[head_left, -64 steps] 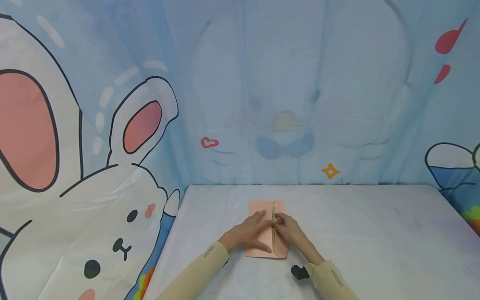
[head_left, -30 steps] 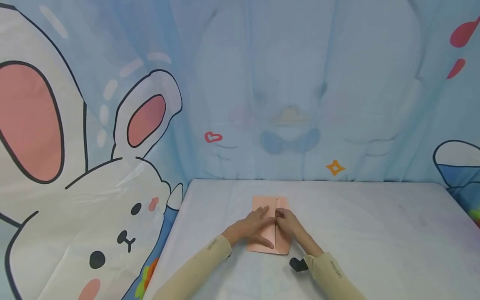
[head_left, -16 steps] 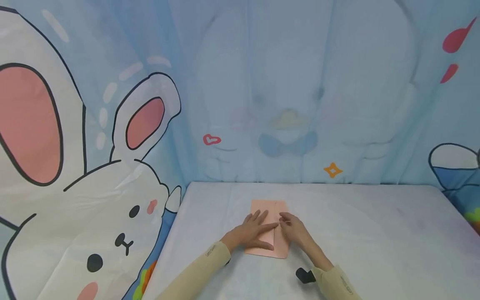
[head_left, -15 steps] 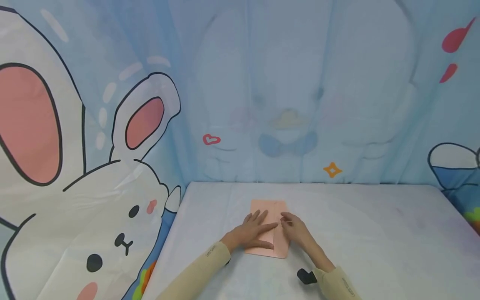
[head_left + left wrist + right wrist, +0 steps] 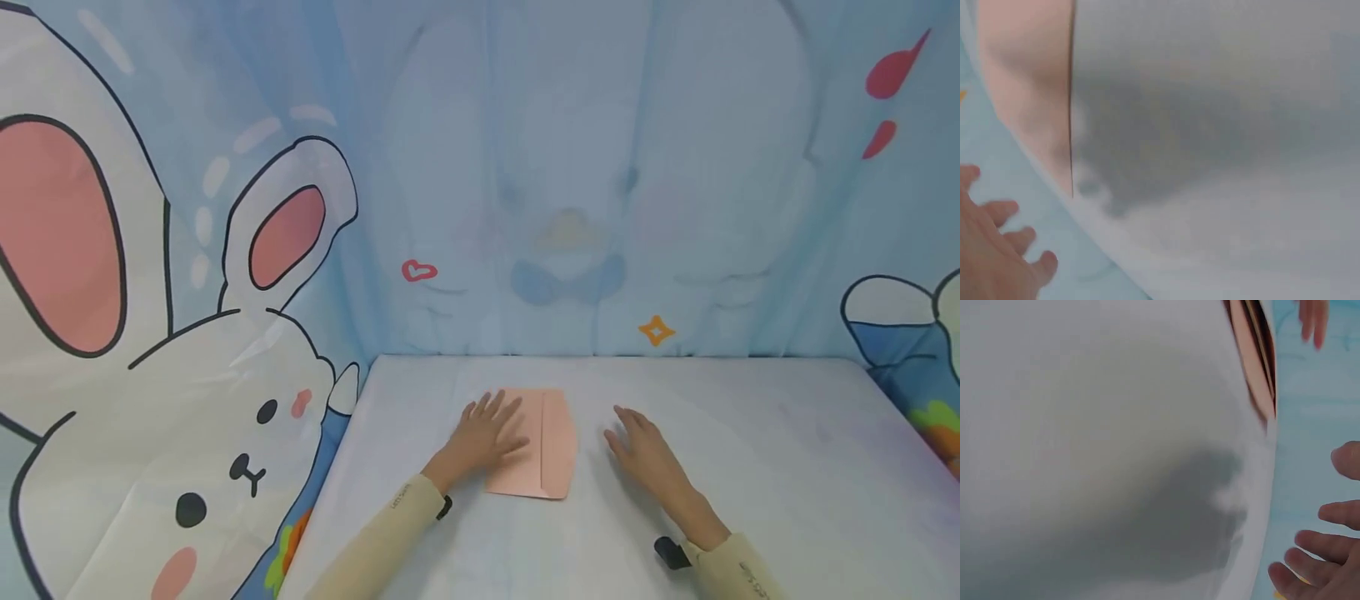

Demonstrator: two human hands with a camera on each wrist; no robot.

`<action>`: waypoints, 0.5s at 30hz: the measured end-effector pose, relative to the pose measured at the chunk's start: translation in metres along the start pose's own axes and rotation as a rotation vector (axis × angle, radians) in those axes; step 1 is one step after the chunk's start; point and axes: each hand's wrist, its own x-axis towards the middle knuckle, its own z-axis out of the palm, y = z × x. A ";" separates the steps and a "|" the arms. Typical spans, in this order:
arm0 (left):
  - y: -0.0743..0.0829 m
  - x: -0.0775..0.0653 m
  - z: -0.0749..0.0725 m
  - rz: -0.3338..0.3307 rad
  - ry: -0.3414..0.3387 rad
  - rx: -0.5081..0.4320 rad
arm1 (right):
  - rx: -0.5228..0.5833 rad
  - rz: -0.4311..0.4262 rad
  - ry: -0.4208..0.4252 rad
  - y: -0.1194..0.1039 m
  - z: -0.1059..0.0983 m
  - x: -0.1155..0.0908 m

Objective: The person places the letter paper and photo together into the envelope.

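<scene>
A pink paper envelope (image 5: 525, 473) lies on the white-covered table, its tapered flap (image 5: 558, 442) spread out to the right of the pocket's edge. Over the envelope's left part is my left hand (image 5: 480, 440), fingers spread and holding nothing. In the left wrist view that hand (image 5: 991, 250) appears raised, with the envelope (image 5: 1029, 69) at upper left. My right hand (image 5: 651, 458) hovers to the right of the envelope, apart from it, fingers loosely extended. The right wrist view catches the envelope (image 5: 1252, 365) edge-on, with a dark gap along it, and the right hand's spread fingers (image 5: 1319, 547).
The table (image 5: 750, 450) has a pale cloth cover and meets a blue printed curtain (image 5: 577, 167) at its back edge. A rabbit print (image 5: 247, 417) covers the left side. A black wrist device (image 5: 671, 553) sits by the right sleeve.
Earlier the right fingers worked at the pocket's opening, where a yellowish strip showed at first; now no strip shows. The right hand has moved off rightward, and the left hand has shifted left.
</scene>
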 end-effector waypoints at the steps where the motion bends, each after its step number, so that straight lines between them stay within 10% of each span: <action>1: -0.006 -0.001 -0.004 -0.044 0.027 -0.020 | -0.033 -0.007 0.017 0.006 -0.005 0.000; 9: -0.066 -0.012 -0.022 -0.235 0.142 -0.006 | -0.116 0.077 0.006 0.056 -0.036 0.008; 15: -0.083 -0.019 -0.027 -0.321 0.142 -0.067 | -0.111 0.135 -0.035 0.077 -0.043 0.007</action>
